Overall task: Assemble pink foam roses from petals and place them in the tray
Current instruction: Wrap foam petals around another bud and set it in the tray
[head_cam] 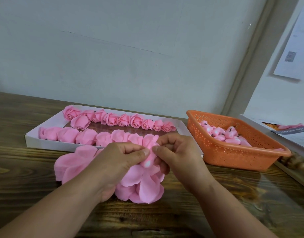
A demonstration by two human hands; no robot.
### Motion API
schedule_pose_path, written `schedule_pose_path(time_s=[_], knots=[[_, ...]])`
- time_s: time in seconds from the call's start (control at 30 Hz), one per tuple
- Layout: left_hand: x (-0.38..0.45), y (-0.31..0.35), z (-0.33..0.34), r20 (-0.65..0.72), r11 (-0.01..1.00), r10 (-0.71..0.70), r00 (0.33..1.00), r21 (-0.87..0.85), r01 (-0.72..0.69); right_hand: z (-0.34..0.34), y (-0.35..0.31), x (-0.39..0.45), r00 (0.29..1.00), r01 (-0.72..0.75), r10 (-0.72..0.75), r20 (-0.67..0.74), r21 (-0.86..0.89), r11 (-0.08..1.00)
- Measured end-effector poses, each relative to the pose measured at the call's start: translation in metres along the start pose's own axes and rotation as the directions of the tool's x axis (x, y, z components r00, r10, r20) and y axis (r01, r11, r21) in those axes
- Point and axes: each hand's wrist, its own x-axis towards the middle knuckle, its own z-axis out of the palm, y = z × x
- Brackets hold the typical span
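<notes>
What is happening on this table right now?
A person is building a pink foam rose. The left hand and right hand both pinch a small bud above a stack of loose petals on the wooden table. The white tray behind already holds two rows of roses. An orange basket to the right holds more buds.

A dark wooden counter (pixel 233 203) with strong grain runs along a plain pale wall (pixel 130 48). To the right of the wall, a beige strip (pixel 250 66) climbs at a slant. Beyond the strip, a printed paper sheet (pixel 293 48) hangs on the wall. The light is soft and even.
</notes>
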Motion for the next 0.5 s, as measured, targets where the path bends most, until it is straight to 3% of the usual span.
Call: schedule_pose_path(time_s=[0.17,0.27,0.37,0.5], knots=[[-0.001,0.001,0.002,-0.033,0.998,0.045,0.998,0.038,-0.044,0.006,-0.003,-0.001,0.995,0.035,-0.042,-0.09,-0.075,0.997],[0.0,0.002,0.0,-0.035,0.999,0.002,0.999,-0.032,-0.004,0.001,-0.004,0.001,0.976,0.037,-0.034,-0.214,0.014,0.999],[0.001,0.006,0.001,0.004,0.961,-0.097,0.995,-0.261,0.095,-0.004,-0.006,0.002,0.957,0.052,-0.033,-0.289,0.059,0.997],[0.001,0.012,0.0,0.091,0.796,-0.136,0.987,-0.583,0.163,-0.003,-0.005,0.002,0.951,0.066,-0.056,-0.303,0.024,0.998]])
